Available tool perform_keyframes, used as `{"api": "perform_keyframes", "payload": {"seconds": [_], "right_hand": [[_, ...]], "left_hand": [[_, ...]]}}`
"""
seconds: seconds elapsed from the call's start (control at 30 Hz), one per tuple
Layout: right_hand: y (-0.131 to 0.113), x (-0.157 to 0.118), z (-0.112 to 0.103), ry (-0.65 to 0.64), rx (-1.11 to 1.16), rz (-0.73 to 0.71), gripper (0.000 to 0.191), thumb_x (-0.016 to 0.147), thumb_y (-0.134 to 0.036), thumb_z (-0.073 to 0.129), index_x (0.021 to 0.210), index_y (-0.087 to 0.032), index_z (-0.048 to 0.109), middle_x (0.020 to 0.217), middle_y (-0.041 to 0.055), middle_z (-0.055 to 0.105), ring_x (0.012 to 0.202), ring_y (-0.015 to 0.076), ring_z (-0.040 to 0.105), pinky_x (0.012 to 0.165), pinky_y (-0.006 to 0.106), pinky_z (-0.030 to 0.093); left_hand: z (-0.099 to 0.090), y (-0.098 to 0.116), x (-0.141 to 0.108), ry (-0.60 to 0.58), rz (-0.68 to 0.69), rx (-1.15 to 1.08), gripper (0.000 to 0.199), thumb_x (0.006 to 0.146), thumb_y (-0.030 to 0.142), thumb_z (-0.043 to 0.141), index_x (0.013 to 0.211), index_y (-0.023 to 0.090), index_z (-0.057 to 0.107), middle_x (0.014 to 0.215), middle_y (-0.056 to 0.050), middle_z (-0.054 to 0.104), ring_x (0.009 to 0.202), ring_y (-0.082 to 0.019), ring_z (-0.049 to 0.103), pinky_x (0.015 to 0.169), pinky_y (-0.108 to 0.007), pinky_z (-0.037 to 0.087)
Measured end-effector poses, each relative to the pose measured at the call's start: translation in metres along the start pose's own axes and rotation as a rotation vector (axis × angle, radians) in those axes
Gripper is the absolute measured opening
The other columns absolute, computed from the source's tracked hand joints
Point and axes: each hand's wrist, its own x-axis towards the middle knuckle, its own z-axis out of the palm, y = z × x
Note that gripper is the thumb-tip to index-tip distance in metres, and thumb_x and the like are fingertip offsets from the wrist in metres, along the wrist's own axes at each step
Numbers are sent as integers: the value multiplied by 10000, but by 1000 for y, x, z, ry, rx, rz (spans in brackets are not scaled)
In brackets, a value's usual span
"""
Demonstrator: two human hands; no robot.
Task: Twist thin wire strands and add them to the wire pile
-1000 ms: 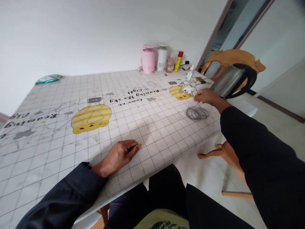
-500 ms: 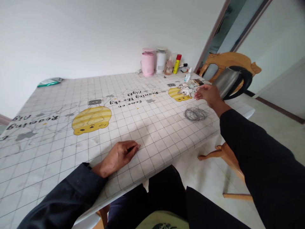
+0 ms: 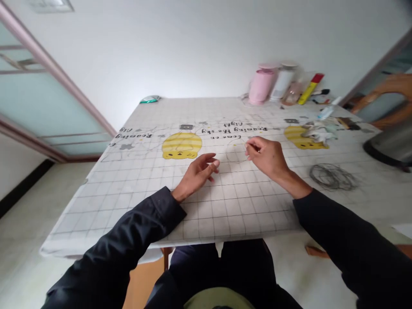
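Observation:
Over the middle of the table, my right hand (image 3: 268, 158) has its thumb and fingers pinched together. From the pinch a faint, thin wire strand (image 3: 227, 150) curves out to the left in a loop, hard to make out against the cloth. My left hand (image 3: 198, 174) is held just left of it, palm turned inward, fingers loosely bent and apart from the thumb, with nothing seen in them. To the right of my right forearm lies a tangled coil of thin dark wire (image 3: 333, 177) on the checked tablecloth (image 3: 206, 214).
Crumpled whitish gloves or cloth (image 3: 322, 132) lie at the right, near a small bottle (image 3: 328, 110) and a metal kettle (image 3: 391, 139). Along the wall stand a pink container (image 3: 261, 86), a white one (image 3: 283, 83) and a yellow can (image 3: 310, 89). A green packet (image 3: 149, 99) lies far left.
My right hand has come from beside the gloves at the right to the table's middle. My left hand has lifted and its fingers have parted. The view has turned left.

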Motion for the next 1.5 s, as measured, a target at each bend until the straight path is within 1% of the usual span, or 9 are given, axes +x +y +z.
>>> {"api": "perform_keyframes", "payload": {"seconds": [0.07, 0.13, 0.33, 0.53, 0.8, 1.0, 1.23, 1.37, 1.5], "right_hand": [[-13, 0, 22, -38, 34, -54, 197, 1033, -360, 661, 877, -253, 718, 800, 26, 757, 681, 197, 699, 623, 330, 511], [-24, 1, 37, -65, 68, -89, 210, 1041, -359, 647, 866, -258, 706, 787, 20, 749, 654, 188, 682, 627, 343, 517], [-28, 4, 57, -159, 293, -14, 254, 1036, -489, 690, 950, -255, 732, 786, 29, 749, 639, 189, 697, 580, 346, 564], [-11, 2, 64, -246, 433, 32, 338, 1018, -504, 724, 1232, -249, 779, 789, 17, 725, 651, 178, 677, 564, 332, 570], [-2, -2, 68, -229, 354, -29, 335, 1026, -532, 701, 1233, -299, 823, 695, -8, 647, 594, 179, 613, 567, 355, 544], [1, -4, 61, -286, 254, -54, 257, 1038, -423, 670, 1203, -337, 847, 617, -35, 572, 542, 173, 554, 583, 364, 503], [11, 0, 45, -382, 212, -119, 200, 1044, -372, 669, 1171, -339, 821, 668, -33, 652, 578, 162, 595, 599, 340, 498], [8, -2, 50, -444, 289, -39, 210, 1032, -460, 718, 1142, -299, 797, 778, 7, 738, 663, 183, 686, 621, 345, 550], [1, -7, 57, -445, 357, -34, 214, 1056, -457, 689, 1073, -275, 801, 750, 1, 713, 636, 159, 645, 623, 330, 554]], "left_hand": [[-4, 3, 3, 18, 12, -82, 621, 994, 571, 782, 1434, 153, 654, 1400, -214, 706, 1099, -266, 730, 721, -318, 630], [-7, 4, 5, 43, 31, -138, 536, 1007, 560, 768, 1347, 148, 716, 1291, -190, 763, 1077, -256, 732, 756, -326, 626], [-21, 1, 12, 90, 32, -180, 388, 1008, 526, 764, 1059, 145, 817, 913, -96, 779, 821, -175, 695, 792, -326, 583], [-30, 3, 14, 72, 17, -152, 357, 994, 494, 784, 1022, 141, 831, 813, -64, 740, 725, -143, 629, 757, -308, 539], [-31, 2, 13, 65, -35, -109, 342, 974, 478, 794, 1017, 142, 840, 785, -60, 726, 718, -148, 619, 749, -310, 525], [-36, 0, 15, 50, -68, -98, 304, 967, 441, 794, 985, 140, 838, 719, -36, 687, 663, -128, 588, 699, -287, 508], [-41, 1, 16, -43, -106, -72, 301, 983, 435, 770, 957, 143, 842, 675, -36, 678, 618, -126, 573, 665, -288, 499], [-40, 0, 17, -89, -122, -53, 315, 1007, 440, 753, 1007, 144, 860, 671, -33, 683, 620, -127, 584, 665, -286, 486], [-39, -2, 17, -102, -117, -80, 306, 1008, 425, 761, 1008, 135, 858, 675, -38, 702, 630, -121, 612, 690, -278, 498]]}}
